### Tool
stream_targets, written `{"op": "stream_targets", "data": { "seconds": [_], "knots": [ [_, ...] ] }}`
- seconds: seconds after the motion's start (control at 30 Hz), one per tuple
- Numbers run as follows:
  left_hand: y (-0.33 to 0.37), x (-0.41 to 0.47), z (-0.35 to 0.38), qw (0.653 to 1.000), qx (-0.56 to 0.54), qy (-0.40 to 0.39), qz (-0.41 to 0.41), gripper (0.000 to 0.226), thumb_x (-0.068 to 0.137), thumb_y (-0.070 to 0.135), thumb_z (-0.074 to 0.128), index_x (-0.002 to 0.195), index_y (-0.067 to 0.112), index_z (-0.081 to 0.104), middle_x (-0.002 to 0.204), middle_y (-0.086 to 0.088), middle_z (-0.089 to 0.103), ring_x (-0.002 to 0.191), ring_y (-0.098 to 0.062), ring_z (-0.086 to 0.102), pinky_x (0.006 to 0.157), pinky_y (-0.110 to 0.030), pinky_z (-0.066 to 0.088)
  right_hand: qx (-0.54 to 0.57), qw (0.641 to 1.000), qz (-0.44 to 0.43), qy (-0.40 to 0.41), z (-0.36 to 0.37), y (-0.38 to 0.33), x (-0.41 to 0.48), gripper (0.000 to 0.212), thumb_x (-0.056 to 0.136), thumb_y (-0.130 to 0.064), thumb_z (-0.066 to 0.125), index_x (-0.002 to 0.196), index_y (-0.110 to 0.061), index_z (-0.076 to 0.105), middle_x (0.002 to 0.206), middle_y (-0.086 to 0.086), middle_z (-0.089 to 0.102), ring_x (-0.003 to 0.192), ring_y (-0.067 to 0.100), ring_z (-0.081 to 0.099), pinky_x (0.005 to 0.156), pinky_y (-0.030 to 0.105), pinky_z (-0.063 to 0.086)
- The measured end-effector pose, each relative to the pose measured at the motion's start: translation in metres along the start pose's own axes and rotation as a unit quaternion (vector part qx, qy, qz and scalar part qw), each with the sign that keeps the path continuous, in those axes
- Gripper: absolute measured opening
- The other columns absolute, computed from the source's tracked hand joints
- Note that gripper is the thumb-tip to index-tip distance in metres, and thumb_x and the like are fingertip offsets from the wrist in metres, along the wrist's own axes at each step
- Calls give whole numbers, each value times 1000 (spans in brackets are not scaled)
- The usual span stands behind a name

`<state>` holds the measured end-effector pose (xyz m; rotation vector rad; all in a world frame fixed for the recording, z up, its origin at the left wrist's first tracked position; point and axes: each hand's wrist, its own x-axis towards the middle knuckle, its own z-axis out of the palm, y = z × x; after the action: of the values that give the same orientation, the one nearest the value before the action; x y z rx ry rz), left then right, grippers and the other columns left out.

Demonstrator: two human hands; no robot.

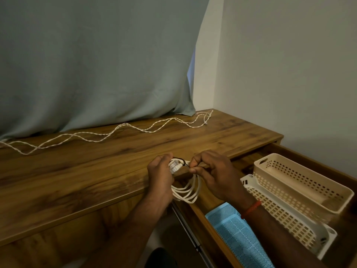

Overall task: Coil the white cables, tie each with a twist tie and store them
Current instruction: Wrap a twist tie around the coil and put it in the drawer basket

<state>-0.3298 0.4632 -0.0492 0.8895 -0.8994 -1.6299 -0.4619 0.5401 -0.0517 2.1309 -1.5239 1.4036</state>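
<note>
The fingers (164,158) of my left hand (160,175) are curled round the top of the coiled cable (186,192), clamping its gathered strands and white plug ends in a bunch. The fingers (195,169) of my right hand (214,176) are bent in just to the right of that bunch, thumb and forefinger pinching the end of the dark twist tie (182,161), which arches over the top of the coil. My 2 hands nearly meet there, with only the tie and the plugs between them.

The coil's loops hang down below my hands, about 4 or 5 strands, dangling in front of the edge of the desk (96,171), so the coil is held in the air and not lying on anything. A red thread (251,208) circles my right wrist, to the lower right of the coil.

Right of the coil, an open drawer (286,147) holds 3 perforated baskets side by side: a blue basket (235,229) nearest the coil, a white basket (280,213) next, and a beige basket (301,182) farthest out.

Well behind the coil, a second white cable (119,128) lies loose on the desk, uncoiled and twisted on itself, snaking from the far left to the back right corner. Behind that cable, a grey-green cloth (96,64) hangs down to the desk, and a pale wall (289,64) stands to the right of it.
</note>
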Motion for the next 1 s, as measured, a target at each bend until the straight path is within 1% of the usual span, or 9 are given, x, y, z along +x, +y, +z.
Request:
{"op": "stream_targets", "data": {
  "seconds": [0.13, 0.23, 0.33, 0.4, 0.47, 0.57, 0.77, 0.9, 1.0],
  "knots": [
    [1, -4, -2, 1000, -8, -5, -16, 14, 97, 14, 60, 85, 10, 64, 65, -4, 63, 41, -8, 59, 39, -17, 43, 19, 1000, 6, -20, -3, -1, 1, 3, 88, -27, 64, 87, -25, 65, 86, -13, 66, 85, 7, 62, 81, 41, 50],
    [3, -4, -1, 999, -11, -12, -28, 12, 98, 16, 58, 97, 6, 64, 67, -6, 59, 33, -5, 50, 32, -14, 33, 60, 998, 25, -18, -5, -5, 4, 6, 88, -24, 63, 87, -18, 65, 88, -7, 66, 87, 10, 63, 79, 31, 49],
    [-2, 0, -2, 1000, 6, -23, -15, 18, 99, 25, 58, 103, 10, 65, 72, -4, 62, 45, -8, 49, 39, -20, 35, 81, 996, 38, -13, -4, -9, 6, 2, 89, -18, 64, 91, -17, 63, 102, -1, 67, 102, 12, 62, 87, 27, 50],
    [-3, 1, -3, 999, 15, -42, -17, 16, 100, 26, 57, 103, 13, 66, 75, -3, 66, 51, -11, 53, 43, -22, 37, 92, 995, 48, -4, -3, -13, 7, 11, 90, -14, 62, 93, -24, 59, 109, 0, 68, 110, 11, 62, 91, 24, 49],
    [-3, 1, -5, 997, 28, -65, -28, 15, 100, 24, 57, 101, 12, 66, 77, -5, 69, 55, -14, 58, 47, -24, 44, 115, 991, 61, 12, -1, -15, 6, 17, 92, -8, 61, 94, -25, 57, 105, 2, 70, 105, 13, 66, 88, 29, 52],
    [-3, 3, -6, 995, 42, -78, -54, 17, 100, 22, 57, 101, 8, 68, 80, -11, 72, 63, -22, 66, 67, -36, 51, 140, 983, 97, 63, 5, -16, 6, 14, 93, -1, 62, 94, -15, 60, 91, 5, 72, 91, 13, 71, 80, 30, 57],
    [-3, 8, -2, 994, 70, -52, -62, 15, 99, 14, 57, 91, 5, 66, 75, -15, 69, 66, -28, 65, 72, -40, 54, 91, 990, 83, 74, 13, -22, 9, 13, 89, 6, 65, 89, -7, 62, 81, -6, 67, 78, 3, 68, 71, 12, 50],
    [-4, 5, 3, 988, 148, -33, -2, 17, 102, 17, 52, 90, 11, 62, 79, -12, 68, 73, -27, 65, 72, -39, 53, 68, 994, 55, 63, 15, -25, 11, 13, 87, 9, 62, 87, -4, 62, 79, 0, 67, 75, 6, 67, 69, 14, 51],
    [-2, 3, 6, 986, 164, -26, 27, 19, 103, 14, 47, 88, 15, 59, 78, -9, 66, 74, -25, 63, 71, -38, 51, 52, 997, 48, 44, 15, -27, 15, 11, 87, 7, 63, 86, -4, 62, 78, 3, 67, 74, 9, 66, 66, 24, 55]
  ]
}}
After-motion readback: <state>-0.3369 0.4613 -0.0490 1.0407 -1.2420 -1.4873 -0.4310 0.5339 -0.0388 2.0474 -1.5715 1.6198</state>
